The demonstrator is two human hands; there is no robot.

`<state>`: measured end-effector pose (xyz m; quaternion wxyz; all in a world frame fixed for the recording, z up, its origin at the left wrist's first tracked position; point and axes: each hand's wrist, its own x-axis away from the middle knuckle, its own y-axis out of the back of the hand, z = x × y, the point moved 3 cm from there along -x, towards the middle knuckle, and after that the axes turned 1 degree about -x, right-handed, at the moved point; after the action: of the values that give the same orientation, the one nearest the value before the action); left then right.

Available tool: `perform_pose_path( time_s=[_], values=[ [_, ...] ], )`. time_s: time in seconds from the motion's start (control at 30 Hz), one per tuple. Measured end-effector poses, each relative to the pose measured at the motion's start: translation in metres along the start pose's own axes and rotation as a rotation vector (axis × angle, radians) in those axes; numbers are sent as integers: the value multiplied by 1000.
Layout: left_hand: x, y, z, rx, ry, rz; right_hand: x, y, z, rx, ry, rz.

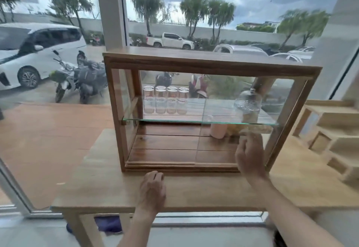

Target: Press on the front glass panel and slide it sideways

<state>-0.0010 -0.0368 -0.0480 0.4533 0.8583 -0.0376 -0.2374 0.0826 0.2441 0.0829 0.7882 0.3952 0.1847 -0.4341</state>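
A wooden display cabinet with glass sliding doors stands on a light wooden table. My right hand is raised against the right glass door, fingers loosely bent with the tips at the pane. My left hand rests on the table just in front of the cabinet's base and holds nothing. Inside, several upturned glasses and a clear glass dome stand on the glass shelf. A pink cup sits on the cabinet floor below.
A stepped pale wooden rack stands on the table to the right. A large window lies directly behind, with parked cars and motorbikes outside. Something blue lies on the floor under the table.
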Motion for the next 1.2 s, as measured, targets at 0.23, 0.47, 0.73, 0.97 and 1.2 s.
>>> perform_pose_path(
  time_s=[0.23, 0.47, 0.73, 0.97, 1.2],
  values=[
    [9, -8, 4, -51, -3, 102, -80, 55, -25, 4, -105, -178],
    [10, -12, 5, -133, -9, 159, -71, 34, -33, 147, -6, -56],
    [14, -16, 7, -188, -7, 143, -68, 26, -22, 81, -60, -96],
    [15, -13, 0, -226, -10, 162, -71, 17, -17, 33, -109, -133],
    [14, -8, -2, -224, -16, 171, -71, 7, -6, -35, -194, -137]
  ],
)
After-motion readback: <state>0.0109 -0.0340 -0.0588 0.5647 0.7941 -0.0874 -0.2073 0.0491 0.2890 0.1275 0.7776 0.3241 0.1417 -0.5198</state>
